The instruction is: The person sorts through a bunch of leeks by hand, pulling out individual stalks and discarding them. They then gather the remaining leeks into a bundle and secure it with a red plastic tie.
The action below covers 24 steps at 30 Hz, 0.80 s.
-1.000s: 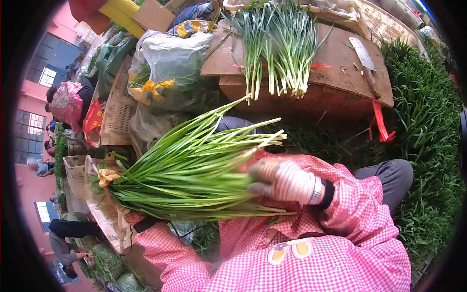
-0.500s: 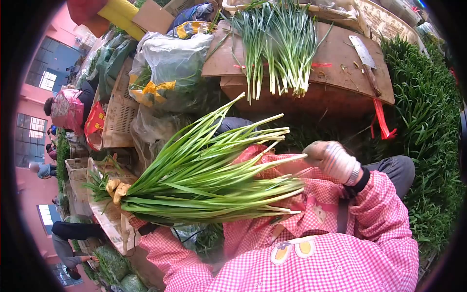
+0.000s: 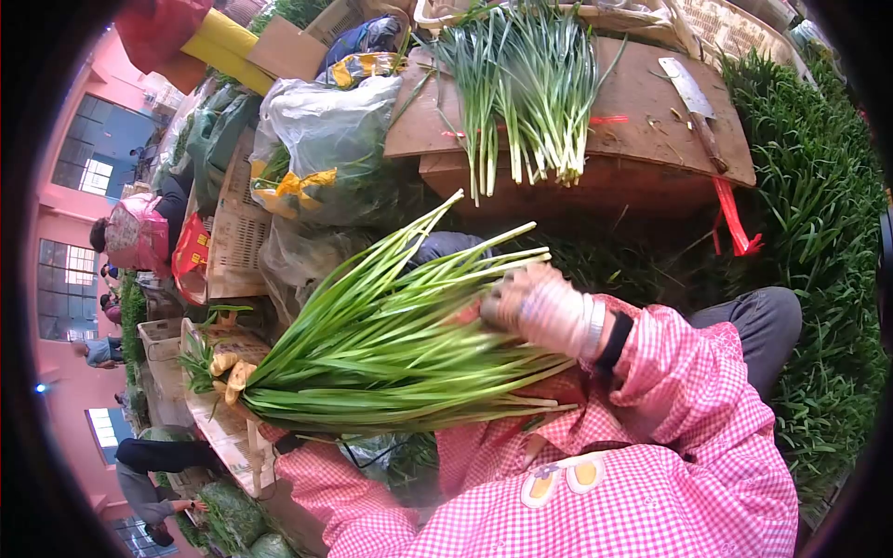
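Observation:
My left hand [image 3: 233, 374], in a tan glove, is closed round the leaf end of a big bunch of garlic chives [image 3: 372, 344]. The leaves fan out to the right across my lap, their pale cut ends spread apart. Over those stalks near their pale ends is my right hand [image 3: 539, 312], in a whitish glove with bare fingertips. Its fingers are curled and somewhat blurred by motion, and what they pinch, if anything, is hidden.
Ahead, more garlic chives [image 3: 526, 93] lie on a wooden board [image 3: 633, 102] beside a cleaver [image 3: 690, 98]. A red strip [image 3: 735, 219] hangs from the board's edge. Heaped greens [image 3: 809, 232] stand on the right. Plastic bags [image 3: 326, 130] and a crate [image 3: 237, 223] are at left.
My right hand has moved left from the tip of a stem, in over the stalks of the bunch. My left hand keeps its hold at the leaf end.

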Each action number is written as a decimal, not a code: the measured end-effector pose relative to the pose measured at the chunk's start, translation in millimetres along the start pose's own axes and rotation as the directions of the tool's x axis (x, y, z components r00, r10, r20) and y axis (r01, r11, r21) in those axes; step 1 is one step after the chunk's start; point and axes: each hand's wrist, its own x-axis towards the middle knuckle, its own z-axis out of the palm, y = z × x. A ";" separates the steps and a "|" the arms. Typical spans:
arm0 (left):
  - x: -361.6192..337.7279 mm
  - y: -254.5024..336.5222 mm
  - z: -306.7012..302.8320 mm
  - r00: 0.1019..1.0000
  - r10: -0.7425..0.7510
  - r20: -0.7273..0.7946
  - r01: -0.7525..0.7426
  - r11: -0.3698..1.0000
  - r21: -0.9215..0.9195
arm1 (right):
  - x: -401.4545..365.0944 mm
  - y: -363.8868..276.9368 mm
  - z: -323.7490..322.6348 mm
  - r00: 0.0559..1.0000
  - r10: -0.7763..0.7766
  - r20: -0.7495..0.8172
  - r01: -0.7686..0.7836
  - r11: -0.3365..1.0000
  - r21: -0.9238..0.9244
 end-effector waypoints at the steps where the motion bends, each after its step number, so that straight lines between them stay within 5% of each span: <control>1: -0.5 3.4 1.2 0.997 0.047 -0.053 -0.045 0.998 0.050 | -5.1 -9.6 -3.4 0.990 -0.018 -0.141 0.029 0.997 0.076; 3: -2.6 18.9 -4.2 0.995 -0.101 0.023 0.100 0.995 0.028 | -22.8 -18.8 -22.5 0.928 0.025 -0.371 0.227 0.752 0.619; 5: -9.8 26.2 -15.8 0.977 -0.193 0.095 0.193 0.981 0.011 | -46.8 -12.3 -55.1 0.980 0.186 -0.066 -0.004 0.355 0.935; 7: -14.0 14.4 -23.7 0.986 -0.117 0.120 0.131 0.985 -0.113 | -62.8 25.2 -40.5 0.930 0.361 -0.069 -0.198 0.650 0.734; 9: -8.2 16.5 -18.6 0.981 -0.170 0.094 0.180 0.978 -0.105 | -74.9 35.3 -41.8 0.972 0.202 0.120 -0.228 0.933 0.279; 10: -16.0 10.6 -30.1 0.995 -0.012 0.096 0.026 0.989 -0.144 | -71.8 24.8 -48.6 0.962 0.217 0.163 -0.268 0.856 0.442; 14: 1.2 7.6 -10.3 0.984 -0.146 0.100 0.160 0.976 -0.145 | -28.6 23.2 -50.3 0.936 0.314 -0.157 -0.311 0.949 0.045; 15: -1.0 10.7 -14.2 0.987 -0.131 0.088 0.145 0.974 -0.174 | -14.1 24.9 -42.1 0.935 0.232 -0.268 -0.240 0.971 0.006; 19: -11.8 19.5 -33.7 0.997 -0.075 0.022 0.078 0.950 -0.302 | 36.1 -1.1 -16.2 0.965 0.024 -0.260 -0.039 0.998 -0.051; 24: -5.5 13.5 -17.3 0.994 -0.086 0.070 0.097 0.980 -0.173 | 52.0 -12.9 -4.4 0.967 0.116 -0.226 -0.108 0.993 0.047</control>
